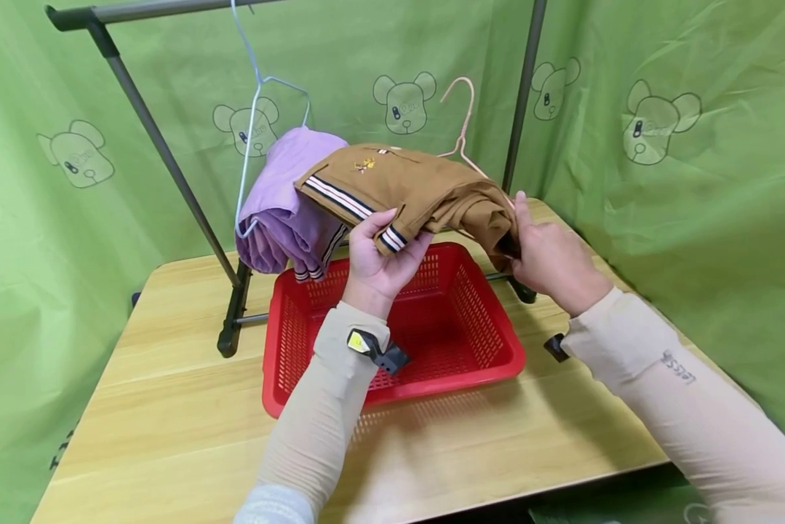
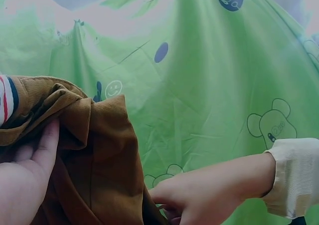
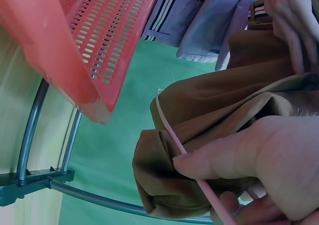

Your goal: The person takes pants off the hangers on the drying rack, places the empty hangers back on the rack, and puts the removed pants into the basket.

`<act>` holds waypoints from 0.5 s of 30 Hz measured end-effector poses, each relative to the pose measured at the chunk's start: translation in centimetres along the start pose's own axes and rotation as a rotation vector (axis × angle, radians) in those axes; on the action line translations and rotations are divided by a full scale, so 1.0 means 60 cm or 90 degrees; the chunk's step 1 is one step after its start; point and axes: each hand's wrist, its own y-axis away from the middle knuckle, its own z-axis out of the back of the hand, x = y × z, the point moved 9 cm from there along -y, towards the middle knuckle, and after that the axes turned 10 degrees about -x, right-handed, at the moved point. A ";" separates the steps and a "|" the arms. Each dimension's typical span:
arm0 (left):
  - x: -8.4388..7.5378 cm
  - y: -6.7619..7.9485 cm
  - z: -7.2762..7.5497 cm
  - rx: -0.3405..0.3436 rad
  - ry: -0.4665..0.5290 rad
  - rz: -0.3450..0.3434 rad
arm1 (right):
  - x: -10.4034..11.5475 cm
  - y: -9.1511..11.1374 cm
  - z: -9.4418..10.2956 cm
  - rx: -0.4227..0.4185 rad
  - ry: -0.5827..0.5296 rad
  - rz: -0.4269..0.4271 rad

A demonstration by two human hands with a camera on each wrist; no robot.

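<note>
A brown garment [image 1: 418, 178] with striped trim and a small embroidered figure is folded over a pink hanger [image 1: 463, 135], above the red basket. My left hand [image 1: 380, 266] grips its striped edge, thumb on top and fingers beneath the cloth. At the garment's right end, my right hand [image 1: 556, 262] holds the hanger and bunched cloth. The right wrist view has that thumb laid across the pink hanger's bar [image 3: 172, 132]. Left of the brown garment, a purple garment [image 1: 294, 171] with striped trim hangs on a light blue hanger [image 1: 243, 167].
A red perforated basket [image 1: 457, 378] stands on the wooden table [image 1: 163, 407] under the garments. Behind it rises a rack with a grey top bar [image 1: 156, 10] and dark uprights [image 1: 163, 145]. Green printed curtain [image 1: 693, 175] surrounds the table.
</note>
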 end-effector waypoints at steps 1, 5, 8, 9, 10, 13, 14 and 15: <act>-0.001 0.001 0.000 0.001 0.005 0.001 | 0.000 0.000 0.000 -0.004 -0.002 0.001; -0.001 0.003 0.001 0.000 0.009 0.006 | -0.001 -0.001 0.001 -0.021 -0.008 0.007; -0.002 0.004 0.000 0.003 0.012 0.009 | -0.003 -0.002 0.000 -0.028 -0.011 0.006; -0.002 0.004 0.000 0.003 0.015 0.009 | -0.004 -0.003 0.000 -0.031 -0.011 0.005; -0.003 0.005 0.001 0.003 0.017 0.009 | -0.006 -0.003 0.000 -0.034 -0.013 0.004; -0.003 0.004 0.003 0.001 0.019 0.010 | -0.010 -0.004 0.000 -0.038 -0.021 -0.002; -0.003 0.004 0.004 0.000 0.018 0.011 | -0.012 -0.004 -0.001 -0.038 -0.024 -0.006; -0.003 0.004 0.005 -0.001 0.017 0.010 | -0.014 -0.004 -0.002 -0.037 -0.027 -0.010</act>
